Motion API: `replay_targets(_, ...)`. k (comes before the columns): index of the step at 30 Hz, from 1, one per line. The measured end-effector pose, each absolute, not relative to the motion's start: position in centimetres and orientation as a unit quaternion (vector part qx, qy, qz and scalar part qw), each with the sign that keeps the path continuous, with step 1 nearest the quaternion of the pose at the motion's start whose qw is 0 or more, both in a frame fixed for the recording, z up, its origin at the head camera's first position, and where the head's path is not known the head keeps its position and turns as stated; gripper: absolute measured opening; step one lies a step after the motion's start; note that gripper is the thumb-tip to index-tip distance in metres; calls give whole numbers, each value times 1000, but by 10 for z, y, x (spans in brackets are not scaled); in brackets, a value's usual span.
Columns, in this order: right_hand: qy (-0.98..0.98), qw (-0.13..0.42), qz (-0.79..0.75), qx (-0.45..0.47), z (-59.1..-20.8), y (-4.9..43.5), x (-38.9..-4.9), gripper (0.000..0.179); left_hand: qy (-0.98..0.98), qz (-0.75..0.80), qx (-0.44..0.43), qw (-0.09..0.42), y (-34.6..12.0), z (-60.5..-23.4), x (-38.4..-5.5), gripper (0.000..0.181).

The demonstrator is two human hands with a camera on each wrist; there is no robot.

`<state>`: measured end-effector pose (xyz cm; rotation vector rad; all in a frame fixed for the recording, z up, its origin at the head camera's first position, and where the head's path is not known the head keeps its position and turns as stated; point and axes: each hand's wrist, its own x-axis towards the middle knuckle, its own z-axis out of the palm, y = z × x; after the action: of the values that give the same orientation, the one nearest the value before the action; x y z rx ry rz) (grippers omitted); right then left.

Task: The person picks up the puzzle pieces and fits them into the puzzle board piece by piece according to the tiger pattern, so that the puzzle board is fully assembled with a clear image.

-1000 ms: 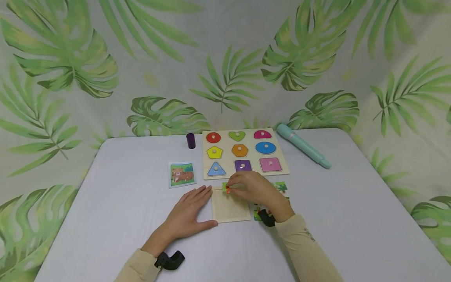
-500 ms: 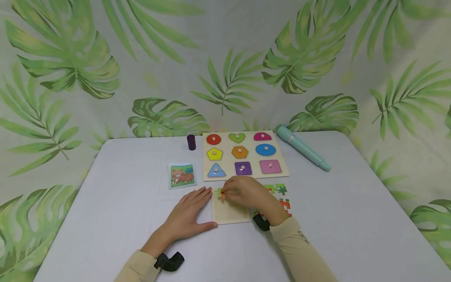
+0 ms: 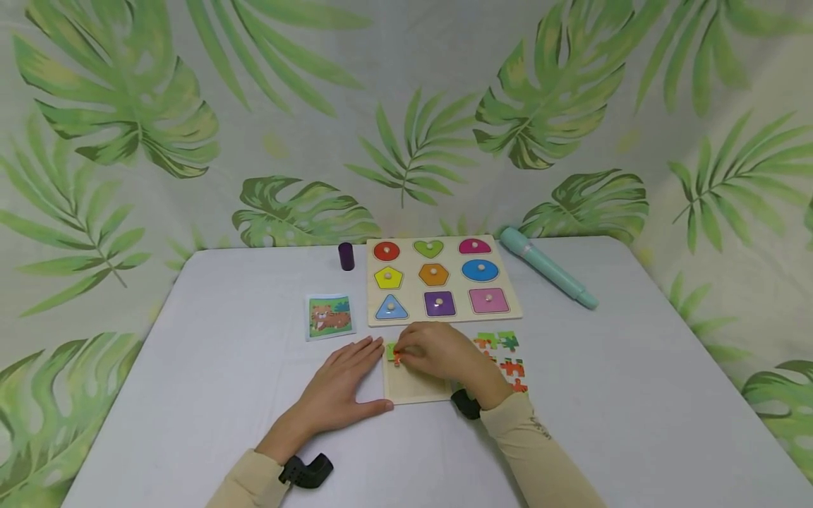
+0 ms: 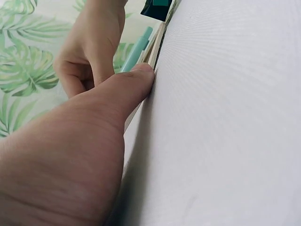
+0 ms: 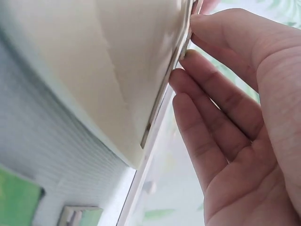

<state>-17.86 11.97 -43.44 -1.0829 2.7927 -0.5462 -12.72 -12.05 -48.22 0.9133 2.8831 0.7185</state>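
Note:
A shallow wooden puzzle tray (image 3: 413, 384) lies on the table in the head view. My left hand (image 3: 343, 381) rests along its left side with straight fingers, the thumb touching the lower left corner. At the tray's upper left corner my right hand (image 3: 438, 349) pinches a green and orange jigsaw piece (image 3: 391, 353) between thumb and fingertips. The right wrist view shows the thumb and fingers of the right hand (image 5: 240, 103) at the tray edge; the piece is mostly hidden there. In the left wrist view the left thumb (image 4: 136, 80) presses against the tray's edge.
Several loose jigsaw pieces (image 3: 513, 368) lie right of the tray, partly behind the right forearm. A tiger picture card (image 3: 329, 317) lies to the upper left. Behind stand a shape board (image 3: 406, 314), a dark purple cylinder (image 3: 346, 257) and a teal pen-shaped object (image 3: 549, 269).
My right hand has moved left with the jigsaw piece, along the tray's top edge to its upper left corner. The left hand has stayed in place.

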Motion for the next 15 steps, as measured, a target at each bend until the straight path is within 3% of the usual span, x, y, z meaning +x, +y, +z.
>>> replay_targets(15,919,24,-160,-361,-439,117,-177,16,929,225,293,15,-120,-484,-128,97)
